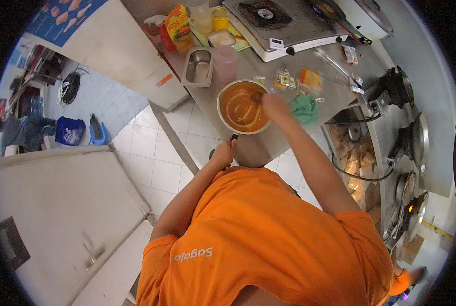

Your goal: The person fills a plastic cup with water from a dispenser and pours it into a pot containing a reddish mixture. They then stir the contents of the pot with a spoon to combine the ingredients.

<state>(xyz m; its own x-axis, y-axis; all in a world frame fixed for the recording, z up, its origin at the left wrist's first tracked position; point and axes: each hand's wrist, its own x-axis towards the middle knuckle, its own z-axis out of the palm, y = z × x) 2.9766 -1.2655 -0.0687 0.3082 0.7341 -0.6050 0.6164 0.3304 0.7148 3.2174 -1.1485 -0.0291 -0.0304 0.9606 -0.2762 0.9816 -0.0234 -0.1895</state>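
A saucepan (pixel 222 114) with a pale rim and black handle stands near the edge of the metal worktop, holding orange-brown sauce (pixel 240 107). My left hand (pixel 224 153) is closed around its handle. Over the pan's right rim is my right hand (pixel 275 107), its fingers closed on a utensil whose dark end dips into the sauce; its kind cannot be told. To the right of that hand lies a crumpled green cloth (pixel 304 109). A pink translucent container (pixel 225 63) stands just behind the pan, beside an empty rectangular steel tray (pixel 197 68).
Small packets (pixel 285 80) and an orange-and-white packet (pixel 310 79) lie beyond the cloth. A gas stove (pixel 266 26) stands at the back. Bottles and a yellow can (pixel 220 19) are at back left. Cookers line the right side. Another person (pixel 400 282) is at lower right.
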